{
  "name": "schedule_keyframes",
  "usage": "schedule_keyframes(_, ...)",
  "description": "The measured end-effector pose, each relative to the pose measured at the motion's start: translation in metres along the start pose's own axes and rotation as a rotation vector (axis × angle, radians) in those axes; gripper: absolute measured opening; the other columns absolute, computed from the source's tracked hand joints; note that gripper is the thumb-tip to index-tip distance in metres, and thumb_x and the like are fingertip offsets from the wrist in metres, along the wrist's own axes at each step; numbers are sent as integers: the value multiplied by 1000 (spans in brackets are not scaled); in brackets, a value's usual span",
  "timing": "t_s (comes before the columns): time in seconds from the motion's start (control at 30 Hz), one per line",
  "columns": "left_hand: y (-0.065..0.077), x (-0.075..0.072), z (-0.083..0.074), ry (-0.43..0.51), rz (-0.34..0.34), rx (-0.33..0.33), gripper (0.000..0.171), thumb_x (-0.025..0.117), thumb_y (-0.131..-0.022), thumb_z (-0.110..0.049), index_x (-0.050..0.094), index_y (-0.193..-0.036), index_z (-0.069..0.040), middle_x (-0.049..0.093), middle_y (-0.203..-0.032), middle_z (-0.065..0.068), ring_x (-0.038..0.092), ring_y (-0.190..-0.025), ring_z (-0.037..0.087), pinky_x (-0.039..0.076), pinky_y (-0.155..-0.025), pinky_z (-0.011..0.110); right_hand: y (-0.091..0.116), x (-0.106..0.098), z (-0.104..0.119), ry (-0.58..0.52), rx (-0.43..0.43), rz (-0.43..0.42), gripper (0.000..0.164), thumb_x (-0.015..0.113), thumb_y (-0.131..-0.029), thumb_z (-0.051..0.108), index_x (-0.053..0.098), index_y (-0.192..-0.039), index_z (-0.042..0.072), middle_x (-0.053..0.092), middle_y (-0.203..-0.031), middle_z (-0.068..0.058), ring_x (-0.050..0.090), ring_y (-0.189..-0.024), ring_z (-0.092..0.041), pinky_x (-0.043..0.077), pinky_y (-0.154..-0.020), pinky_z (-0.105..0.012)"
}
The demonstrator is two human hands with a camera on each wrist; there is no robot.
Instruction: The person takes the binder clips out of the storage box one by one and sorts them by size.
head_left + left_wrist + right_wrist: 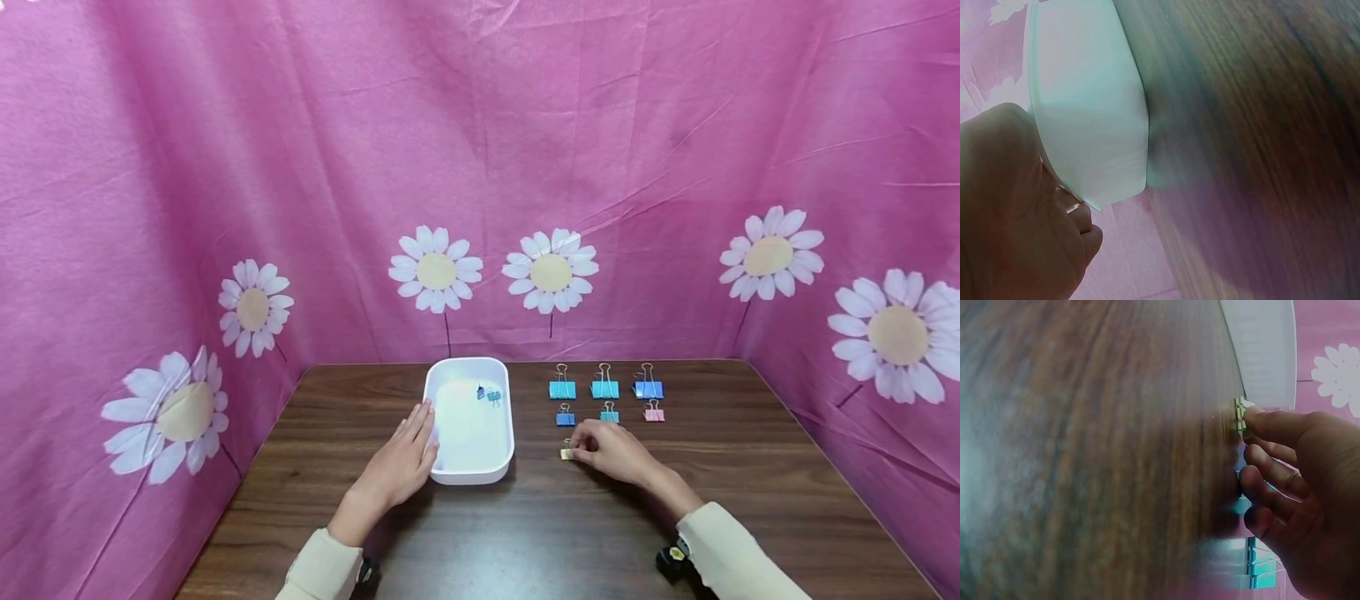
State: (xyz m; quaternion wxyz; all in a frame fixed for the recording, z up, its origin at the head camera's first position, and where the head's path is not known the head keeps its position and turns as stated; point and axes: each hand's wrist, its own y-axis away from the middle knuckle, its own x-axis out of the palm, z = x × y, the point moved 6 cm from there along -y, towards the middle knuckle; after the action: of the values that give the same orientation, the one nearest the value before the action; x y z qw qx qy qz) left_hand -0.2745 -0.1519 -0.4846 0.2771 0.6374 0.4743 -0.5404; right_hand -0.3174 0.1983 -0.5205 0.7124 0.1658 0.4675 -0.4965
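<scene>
My right hand (615,450) pinches a small yellow binder clip (566,455) between thumb and fingers, low over the table, right of the white tray (471,478). In the right wrist view the thumb overlaps one end of the yellow clip, and the other fingers curl beneath. My left hand (396,463) rests along the tray's left rim with its fingers nearly straight. Inside the tray, toward its far right, lie a small dark blue clip (481,392) and a small teal clip (493,397).
Beyond my right hand stand two rows of binder clips. Larger teal (562,390), teal (604,390) and blue (648,390) ones form the back row; smaller blue (565,419), teal (609,417) and pink (654,415) ones the front. A pink flowered curtain (480,167) surrounds the wooden table (487,550).
</scene>
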Motion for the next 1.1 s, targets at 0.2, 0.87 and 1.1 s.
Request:
schedule_keyframes(0.2,0,1,1,-6,5,-2,60,45,-114,-23,32,-163,9,27,-175,23,28,-162,40,30,-133,54,0,1,0,-31,2,22,12,84,-92,25,74,-88,22,66,-81,17,54,-73,6,49,-64,-19)
schedule_keyframes(0.87,1,-2,2,8,-20,12,59,45,-113,-22,34,-161,11,30,-173,24,31,-161,41,32,-131,57,-50,-39,30,51,-75,3,4,77,-99,18,78,-96,19,69,-88,12,58,-73,-1,51,-64,-22)
schedule_keyframes(1.1,-1,1,3,4,8,2,60,45,-113,-23,32,-163,9,27,-175,23,28,-163,39,30,-133,54,-82,-31,62,85,-136,29,6,75,-100,16,79,-104,17,74,-100,8,71,-94,-14,61,-84,-38)
